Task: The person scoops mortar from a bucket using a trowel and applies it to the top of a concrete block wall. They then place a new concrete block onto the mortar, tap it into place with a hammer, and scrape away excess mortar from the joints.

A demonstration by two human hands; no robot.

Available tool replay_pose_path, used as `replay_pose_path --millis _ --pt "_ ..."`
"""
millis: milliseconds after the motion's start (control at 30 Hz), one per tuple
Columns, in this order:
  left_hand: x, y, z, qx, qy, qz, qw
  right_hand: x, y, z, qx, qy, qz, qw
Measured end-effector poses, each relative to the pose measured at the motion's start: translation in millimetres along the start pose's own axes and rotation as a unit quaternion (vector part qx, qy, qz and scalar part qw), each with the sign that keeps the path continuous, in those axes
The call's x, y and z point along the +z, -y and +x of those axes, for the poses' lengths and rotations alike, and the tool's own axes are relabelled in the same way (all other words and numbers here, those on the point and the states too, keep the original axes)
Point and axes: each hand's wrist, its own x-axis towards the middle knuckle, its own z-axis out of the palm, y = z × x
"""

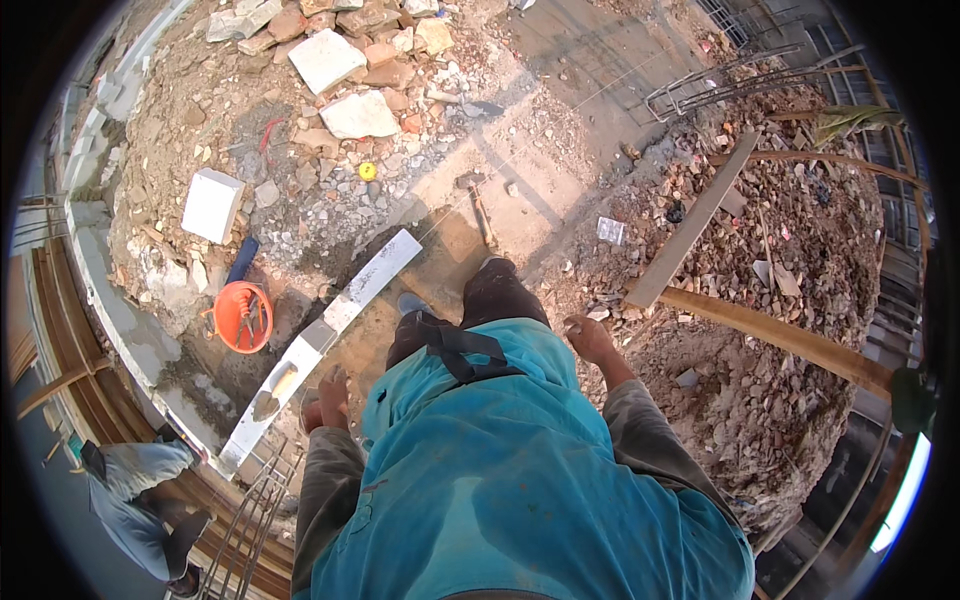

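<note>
My left hand [329, 401] hangs at my side with its fingers loosely apart and holds nothing I can see. It is nearest to a low row of white blocks [372, 279], on which a trowel [268, 404] lies. On the other side, my right hand [592, 341] is over the rubble, empty, its fingers loosely bent and partly apart. Ahead of my feet a hammer [482, 212] with a wooden handle rests on the dirt. Left of the block row stands an orange bucket [240, 338] with hand tools in it.
A loose white block [208, 207] and a yellow tape measure [367, 171] lie ahead-left, below a heap of broken stone [375, 72]. Another trowel [482, 107] is farther off. At right, a plank [700, 215] and a timber [775, 335] cross the rubble. Another person [145, 500] is lower left, near rebar [255, 520].
</note>
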Motion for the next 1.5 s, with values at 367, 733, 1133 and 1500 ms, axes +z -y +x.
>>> replay_pose_path --millis 367,733,1133,1500 --pt "108.4 38.8 41.4 -0.050 0.002 0.082 0.995 -96.2 -93.0 88.4 0.019 0.049 -0.020 0.998" --pt "342.6 -202.8 -26.4 0.084 0.055 0.128 0.987 -314.9 -274.6 187.7 0.089 -0.078 0.043 0.992" --pt "358.4 -203.3 5.6 0.081 0.024 0.198 0.977 -352.1 -241.8 228.9 0.040 0.008 -0.005 0.999" --pt "365.3 -262.6 64.5 0.167 -0.019 0.257 0.952 -380.7 -237.2 268.2 0.035 0.042 -0.018 0.998"
